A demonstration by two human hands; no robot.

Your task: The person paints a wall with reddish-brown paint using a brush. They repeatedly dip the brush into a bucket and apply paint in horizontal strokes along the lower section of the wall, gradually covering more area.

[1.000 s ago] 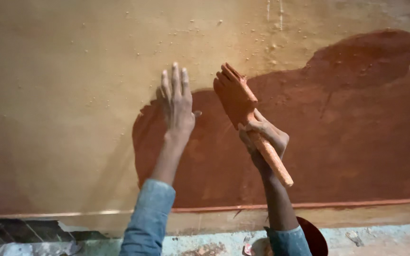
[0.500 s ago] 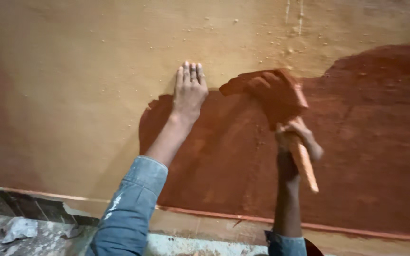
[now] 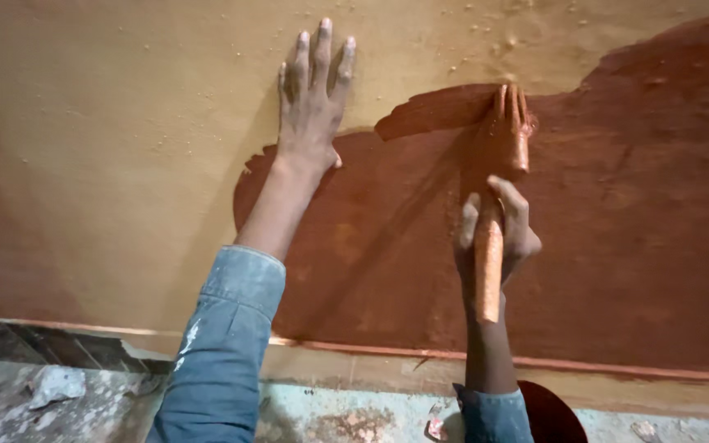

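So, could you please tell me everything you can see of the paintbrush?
The paintbrush is wide and flat, its long handle and bristles wholly coated in reddish-brown paint. The right hand grips the handle about midway, its lower end sticking out below the fist. The brush points up, bristles pressed against the wall at the top edge of the painted patch.
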